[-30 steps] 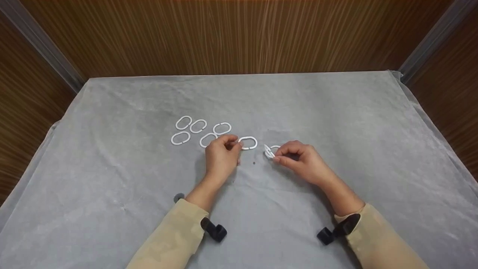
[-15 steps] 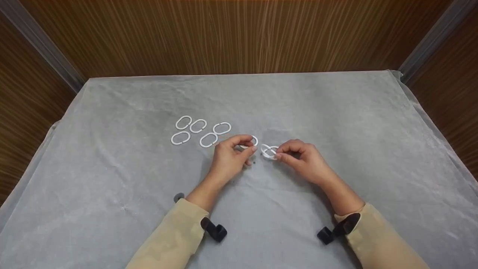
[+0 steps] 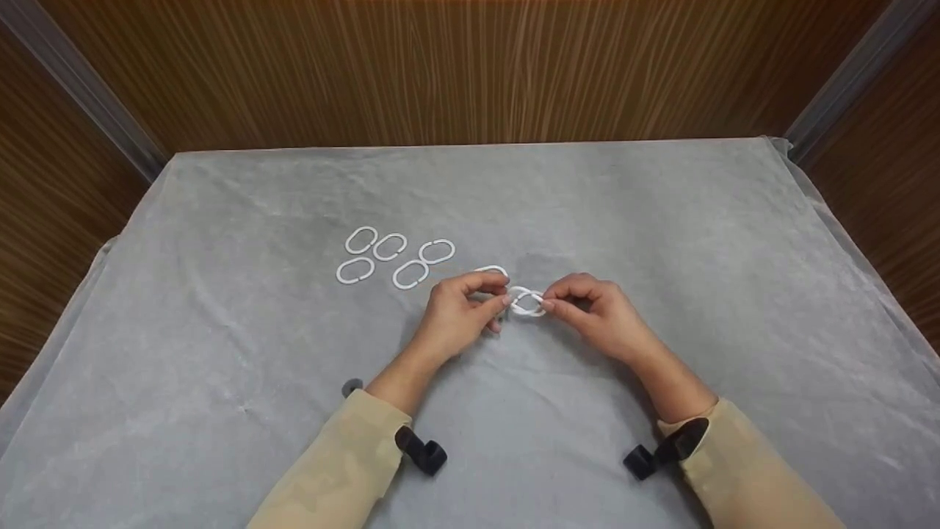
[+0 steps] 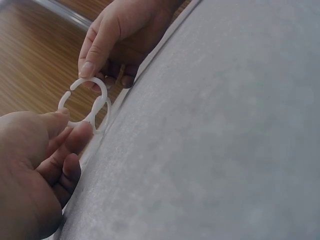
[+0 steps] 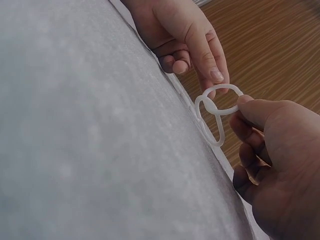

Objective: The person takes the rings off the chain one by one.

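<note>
Between the hands is a white oval split ring (image 4: 103, 89) with a small gap in its side. My left hand (image 3: 459, 312) pinches one end of it between thumb and finger. At the opposite end, the thumb and fingers of my right hand (image 3: 606, 316) grip it. A second white ring (image 5: 220, 131) hangs linked through the first, low near the cloth. Just beyond the left fingers lies another white ring (image 3: 493, 269), partly covered by that hand.
Several loose white rings lie left of the hands, among them one nearest the left hand (image 3: 410, 275) and one farther back (image 3: 361, 241). Grey cloth (image 3: 220, 330) covers the table. Wood-grain panels (image 3: 470, 73) stand behind and at both sides.
My left hand has moved right, past the ring on the cloth, and now grips the ring the right hand holds. The linked rings have turned flatter toward the head view.
</note>
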{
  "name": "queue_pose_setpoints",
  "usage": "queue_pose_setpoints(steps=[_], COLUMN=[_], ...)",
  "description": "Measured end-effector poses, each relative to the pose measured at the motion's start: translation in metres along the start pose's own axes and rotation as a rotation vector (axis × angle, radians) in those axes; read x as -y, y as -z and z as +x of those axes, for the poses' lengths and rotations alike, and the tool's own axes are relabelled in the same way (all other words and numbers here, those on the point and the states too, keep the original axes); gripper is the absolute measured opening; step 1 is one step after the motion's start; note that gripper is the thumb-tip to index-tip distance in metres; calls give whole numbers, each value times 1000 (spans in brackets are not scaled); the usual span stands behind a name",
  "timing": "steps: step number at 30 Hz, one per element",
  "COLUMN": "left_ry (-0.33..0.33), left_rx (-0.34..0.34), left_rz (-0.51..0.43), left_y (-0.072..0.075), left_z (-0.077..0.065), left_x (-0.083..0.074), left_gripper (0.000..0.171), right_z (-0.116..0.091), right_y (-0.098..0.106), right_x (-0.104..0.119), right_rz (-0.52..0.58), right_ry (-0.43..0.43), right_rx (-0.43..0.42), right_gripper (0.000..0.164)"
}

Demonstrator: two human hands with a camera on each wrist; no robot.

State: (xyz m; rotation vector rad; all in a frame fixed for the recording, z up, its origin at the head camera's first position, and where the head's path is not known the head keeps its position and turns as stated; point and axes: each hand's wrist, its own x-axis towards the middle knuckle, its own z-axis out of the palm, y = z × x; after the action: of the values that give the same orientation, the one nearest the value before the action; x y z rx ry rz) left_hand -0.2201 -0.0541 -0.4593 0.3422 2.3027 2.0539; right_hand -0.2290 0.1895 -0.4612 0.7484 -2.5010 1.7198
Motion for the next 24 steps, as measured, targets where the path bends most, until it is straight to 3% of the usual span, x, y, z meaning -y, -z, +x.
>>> queue_pose_setpoints(steps=[8, 24], left_ry=[6, -8], left_rx=[5, -6], left_rz=[77, 105], left_y=[0, -1], left_z=[1, 1], left_x=[0, 4], left_gripper=[16, 5], right_z=[1, 1], right_y=[0, 0], right_x=[2, 0], right_rz=[58, 36], right_ry=[16, 35], right_rx=[33, 37], right_gripper=[5, 7])
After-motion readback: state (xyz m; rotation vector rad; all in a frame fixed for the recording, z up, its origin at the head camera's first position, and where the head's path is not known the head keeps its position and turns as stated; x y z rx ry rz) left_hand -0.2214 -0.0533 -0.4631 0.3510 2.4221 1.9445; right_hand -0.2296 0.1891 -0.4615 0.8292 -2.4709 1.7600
